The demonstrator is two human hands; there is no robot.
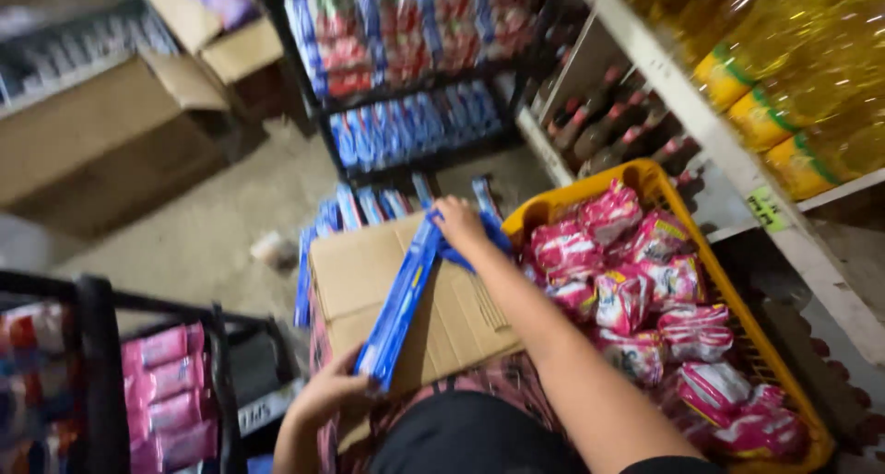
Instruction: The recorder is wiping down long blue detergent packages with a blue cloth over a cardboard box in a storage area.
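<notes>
**Both hands gripping a long strip of blue packets over a cardboard box**

The right hand (458, 223) is closing around the top end of the blue packet strip (401, 301), fingers clamped on it; the left hand (334, 388) is pinching the bottom end at about 7 o'clock from the right, thumb and fingers together on the wrapper. The strip is stretching diagonally across the flattened cardboard box (442, 322), just above its surface; the box is resting on the person's lap.

The strip is looking light and thin, probably a row of joined foil-wrapped biscuit packs; it is likely flexing at the seams and feeling slick, so holding it at both ends, as now, is keeping it from sagging or folding; squeezing the middle hard could be crushing the contents.

At 3 o'clock from the box, a yellow basket (779, 373) is holding pink packets (636, 294); at 12 o'clock, more blue packets (355, 211) are lying on the floor before a black rack (318, 114).
</notes>
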